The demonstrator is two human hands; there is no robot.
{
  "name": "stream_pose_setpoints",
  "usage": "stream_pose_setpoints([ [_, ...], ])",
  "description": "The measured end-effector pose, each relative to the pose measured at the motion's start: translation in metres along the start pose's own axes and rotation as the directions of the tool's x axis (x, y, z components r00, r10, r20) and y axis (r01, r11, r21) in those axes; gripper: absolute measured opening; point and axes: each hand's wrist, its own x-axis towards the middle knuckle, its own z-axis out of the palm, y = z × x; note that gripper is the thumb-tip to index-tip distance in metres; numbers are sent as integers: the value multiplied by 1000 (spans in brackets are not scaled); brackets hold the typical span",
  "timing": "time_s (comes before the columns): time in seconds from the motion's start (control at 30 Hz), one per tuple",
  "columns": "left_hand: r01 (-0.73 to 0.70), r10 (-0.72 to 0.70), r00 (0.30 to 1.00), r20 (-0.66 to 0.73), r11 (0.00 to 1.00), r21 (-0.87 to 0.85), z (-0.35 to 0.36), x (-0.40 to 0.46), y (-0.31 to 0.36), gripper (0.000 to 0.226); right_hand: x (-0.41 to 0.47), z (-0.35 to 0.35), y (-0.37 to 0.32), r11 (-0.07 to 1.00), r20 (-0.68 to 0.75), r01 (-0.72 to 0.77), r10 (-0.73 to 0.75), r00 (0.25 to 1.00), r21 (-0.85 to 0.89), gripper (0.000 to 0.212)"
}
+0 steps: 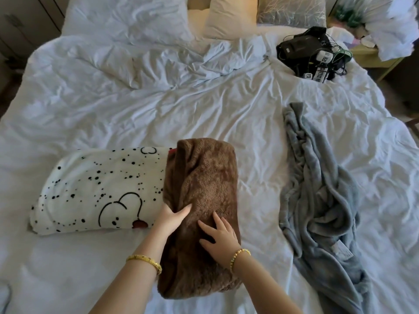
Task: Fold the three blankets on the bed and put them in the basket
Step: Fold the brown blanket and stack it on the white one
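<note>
A brown fleece blanket [204,191], folded into a long strip, lies on the bed [204,109] in front of me. My left hand [170,217] grips its left edge, thumb on top. My right hand [218,239] presses flat on the brown blanket with fingers spread. A white blanket with black dots and cartoon outlines [97,191] lies folded to the left, partly under the brown one. A grey-blue blanket [322,205] lies crumpled and unfolded on the right side of the bed. No basket is in view.
A rumpled white duvet [127,64] and pillows [229,17] fill the head of the bed. A black bag with cables and small devices [315,53] sits at the far right corner. A bedside table with white cloth [390,30] stands beyond it.
</note>
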Motion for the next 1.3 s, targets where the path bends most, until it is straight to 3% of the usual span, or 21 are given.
stream_pose_setpoints([
  [0.07,-73,71,997,30,996,61,-3,3,1,60,0,-4,1,998,-4,7,-7,1000,63,44],
  [0.17,-134,145,980,-136,987,87,-5,5,3,52,-2,-10,-1,990,6,56,-57,998,130,42],
  [0.27,-121,162,956,-246,977,175,-5,-1,-2,52,1,-15,-2,963,-114,89,-62,992,254,43],
  [0.33,-263,422,834,-355,871,416,-1,-9,-10,47,5,-19,2,937,-176,82,-22,984,341,44],
  [0.4,-429,637,673,-376,750,503,6,-14,-13,37,13,-26,8,938,-213,56,19,977,341,42],
  [0.43,-469,649,674,-352,745,474,7,-17,-9,32,18,-32,10,942,-259,42,48,965,333,40],
  [0.5,-404,510,797,-324,848,343,6,-13,1,33,32,-47,6,942,-362,32,97,927,335,37],
  [0.6,-222,266,955,-130,935,276,2,-3,15,46,57,-76,-14,968,-422,77,32,906,239,47],
  [0.73,-184,173,979,111,978,98,0,-3,27,48,89,-109,-47,966,-305,114,-183,935,-232,90],
  [0.8,-188,178,961,211,982,30,1,-4,25,43,99,-120,-60,893,-233,94,-215,948,-440,81],
  [0.9,-312,306,948,88,948,58,-1,-2,14,39,107,-131,-72,782,-235,52,-250,939,-622,51],
  [0.97,-339,336,931,-141,941,8,-2,-5,-2,39,113,-135,-81,820,-328,79,-313,892,-567,40],
  [1.03,-249,187,922,-338,957,-150,-1,-6,-18,32,120,-131,-91,930,-418,194,-318,851,-313,32],
  [1.1,-97,17,911,-411,980,-174,-2,-5,-25,30,123,-120,-98,956,-358,294,-271,894,10,32],
  [1.13,-81,33,878,-478,994,-79,-2,-5,-28,29,123,-113,-96,951,-269,291,-255,929,102,42],
  [1.2,-260,343,731,-590,939,224,-1,-5,-22,32,124,-100,-83,954,-134,276,-260,956,118,55],
  [1.23,-405,561,628,-539,828,389,4,-7,-19,32,124,-96,-75,954,-129,284,-272,954,95,55],
  [1.27,-510,734,552,-396,673,535,14,-9,-17,32,122,-94,-65,957,-165,281,-266,950,76,54],
  [1.3,-561,802,562,-202,550,619,25,-12,-17,36,121,-92,-55,961,-257,270,-246,935,65,53],
])
